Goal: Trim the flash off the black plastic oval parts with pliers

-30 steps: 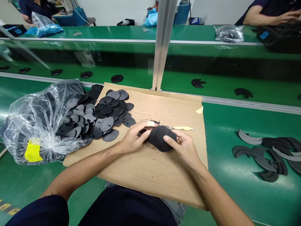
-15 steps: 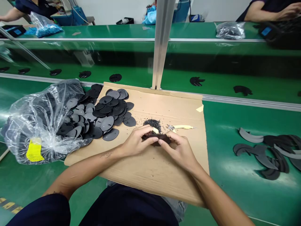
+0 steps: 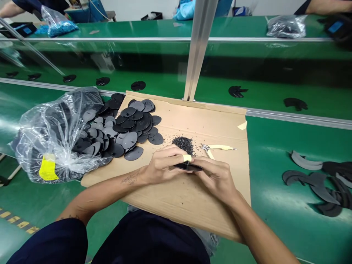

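Observation:
Both hands grip one black oval disc (image 3: 189, 167), seen almost edge-on, low over a cardboard sheet (image 3: 192, 201). My left hand (image 3: 165, 163) pinches its left side; one fingertip wears a yellowish wrap. My right hand (image 3: 214, 176) holds the right side with fingers curled. Just behind the hands lies a small heap of black shavings (image 3: 183, 143). Yellow-handled snips (image 3: 217, 148) lie to the right of the heap.
A pile of black oval discs (image 3: 132, 126) spills from a clear plastic bag (image 3: 55, 135) on the left. Curved black and grey pieces (image 3: 316, 179) lie on the green table at right. An aluminium post (image 3: 198, 51) stands behind the cardboard. Black pieces (image 3: 238, 91) sit on the conveyor.
The disc, face-up a second ago, has been turned flat so only its edge shows. The hands have shifted slightly, uncovering the shavings heap. The view has drifted left.

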The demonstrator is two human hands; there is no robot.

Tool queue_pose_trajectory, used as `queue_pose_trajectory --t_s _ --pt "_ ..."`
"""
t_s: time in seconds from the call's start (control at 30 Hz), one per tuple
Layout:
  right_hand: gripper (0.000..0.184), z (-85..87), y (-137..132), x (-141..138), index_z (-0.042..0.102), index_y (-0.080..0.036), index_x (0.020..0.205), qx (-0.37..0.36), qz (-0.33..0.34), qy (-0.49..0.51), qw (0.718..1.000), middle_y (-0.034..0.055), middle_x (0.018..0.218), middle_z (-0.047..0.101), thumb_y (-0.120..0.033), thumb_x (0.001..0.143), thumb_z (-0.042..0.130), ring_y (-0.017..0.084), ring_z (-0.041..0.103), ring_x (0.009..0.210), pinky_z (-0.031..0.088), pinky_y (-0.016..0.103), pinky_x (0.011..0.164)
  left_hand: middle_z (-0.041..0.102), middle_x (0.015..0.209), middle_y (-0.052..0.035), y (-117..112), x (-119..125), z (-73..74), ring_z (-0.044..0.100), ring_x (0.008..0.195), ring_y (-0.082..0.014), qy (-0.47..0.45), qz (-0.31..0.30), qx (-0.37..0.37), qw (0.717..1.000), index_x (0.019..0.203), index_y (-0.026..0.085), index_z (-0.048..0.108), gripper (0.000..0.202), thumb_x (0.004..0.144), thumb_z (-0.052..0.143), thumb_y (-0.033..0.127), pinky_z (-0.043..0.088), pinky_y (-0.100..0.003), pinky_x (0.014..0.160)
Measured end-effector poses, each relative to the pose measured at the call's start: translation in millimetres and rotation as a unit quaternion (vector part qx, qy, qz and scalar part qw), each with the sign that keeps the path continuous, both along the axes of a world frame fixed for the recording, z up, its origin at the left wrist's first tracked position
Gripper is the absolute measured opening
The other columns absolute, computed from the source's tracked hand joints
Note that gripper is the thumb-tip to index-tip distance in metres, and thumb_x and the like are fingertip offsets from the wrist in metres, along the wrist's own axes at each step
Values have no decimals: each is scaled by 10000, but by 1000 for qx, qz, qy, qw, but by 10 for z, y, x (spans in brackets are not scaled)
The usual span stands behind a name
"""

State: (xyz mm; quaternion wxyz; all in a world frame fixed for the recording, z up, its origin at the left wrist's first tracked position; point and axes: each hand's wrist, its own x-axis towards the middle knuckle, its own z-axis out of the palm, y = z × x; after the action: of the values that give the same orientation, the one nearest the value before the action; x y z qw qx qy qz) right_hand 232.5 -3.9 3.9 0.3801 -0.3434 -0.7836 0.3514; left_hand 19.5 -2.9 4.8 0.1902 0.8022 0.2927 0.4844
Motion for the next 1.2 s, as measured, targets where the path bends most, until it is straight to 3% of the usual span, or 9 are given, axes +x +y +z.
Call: queue_pose_trajectory --t_s 0.17,0.5,0.7,0.8,0.9,0.97,1.07,1.13,1.2 --pt "282 -3 6 18 773 -287 1146 -3 3 -7 1000 43 1053 793 -211 951 584 195 764 905 646 338 787 727 995 -112 24 4 21 665 869 -175 17 -25 1 1000 1225 178 649 250 991 594 248 553 -322 751" --pt "282 45 33 12 771 -295 1138 20 30 25 999 27 1017 795 -185 962 581 167 759 858 627 300 738 724 897 -80 -46 33 37 664 801 -159 20 12 20 1000 1066 153 692 143 934 685 207 543 -285 707" --pt "235 2 39 -8 785 -262 1066 12 12 11 1000 30 927 789 -213 977 573 176 753 864 623 313 778 718 1005 -103 7 51 8 666 907 -183 34 -7 -5 999 1240 161 640 279 986 613 272 570 -322 795" --pt "215 7 88 29 768 -246 1085 12 10 -24 1000 48 983 786 -280 985 580 194 746 903 621 349 818 728 1013 -102 11 42 -29 683 917 -179 22 -9 -9 1000 1251 155 630 283 983 618 244 576 -315 800" --pt "300 0 221 197 717 -222 1195 50 -13 -110 993 98 1182 743 -374 944 658 259 695 1105 573 453 981 735 970 -85 18 21 -38 687 887 -165 12 20 -16 1000 1182 148 657 242 955 666 230 571 -296 788" --pt "468 -26 339 360 671 -206 1279 83 -61 -200 974 151 1323 667 -470 894 704 341 604 1256 509 551 1052 735 950 -75 31 4 -28 683 873 -161 10 40 -21 999 1137 153 671 207 946 681 233 563 -295 784" --pt "598 -64 466 535 657 -187 1294 99 -126 -303 939 207 1336 623 -587 852 702 426 552 1277 489 631 1010 723 914 -66 58 -24 -15 665 849 -159 14 53 -11 998 1089 156 679 166 946 680 242 544 -298 772" --pt "571 -53 465 525 666 -190 1266 101 -126 -286 944 199 1287 639 -596 865 682 407 576 1239 501 614 994 711 909 -68 72 -36 -16 648 841 -161 28 60 -5 998 1083 155 676 161 952 672 247 530 -299 762" --pt "486 -12 390 409 663 -206 1255 102 -93 -207 968 166 1244 660 -535 897 678 344 614 1190 529 550 982 697 910 -71 77 -38 -24 633 845 -164 44 63 -5 997 1087 152 669 156 960 656 243 516 -296 755"
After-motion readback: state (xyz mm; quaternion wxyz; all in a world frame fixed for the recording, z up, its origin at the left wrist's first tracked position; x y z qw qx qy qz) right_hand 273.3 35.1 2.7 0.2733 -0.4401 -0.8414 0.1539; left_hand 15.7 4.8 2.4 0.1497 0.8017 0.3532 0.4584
